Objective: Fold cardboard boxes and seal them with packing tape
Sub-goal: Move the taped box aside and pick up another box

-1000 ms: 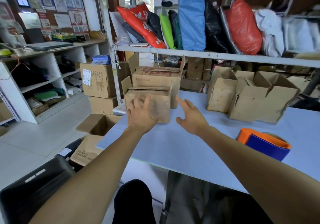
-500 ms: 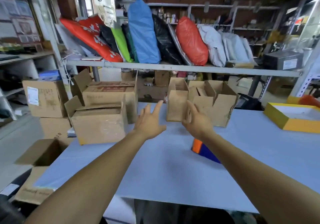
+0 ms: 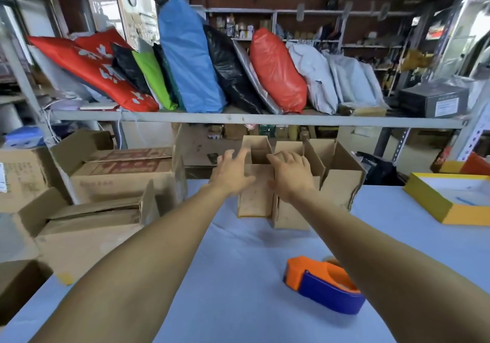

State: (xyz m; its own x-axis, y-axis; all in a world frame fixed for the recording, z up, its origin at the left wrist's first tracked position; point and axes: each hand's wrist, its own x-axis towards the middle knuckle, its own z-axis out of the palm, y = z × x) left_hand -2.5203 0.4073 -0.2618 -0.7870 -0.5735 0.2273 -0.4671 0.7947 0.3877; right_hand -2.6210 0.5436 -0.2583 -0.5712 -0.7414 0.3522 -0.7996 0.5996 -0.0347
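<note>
Left hand (image 3: 233, 174), fingers spread, holds nothing, at left face of box (image 3: 256, 194). Box stands upright at far side of surface (image 3: 238, 276), long axis vertical, open top up, first in row of alike boxes. Right hand (image 3: 291, 174), fingers loosely apart, over its right top edge; contact unclear. Both hands equally near. Tape dispenser (image 3: 322, 284) lies near, under right forearm.

Right forearm (image 3: 384, 257) hides tape dispenser (image 3: 326, 287) rear.
</note>
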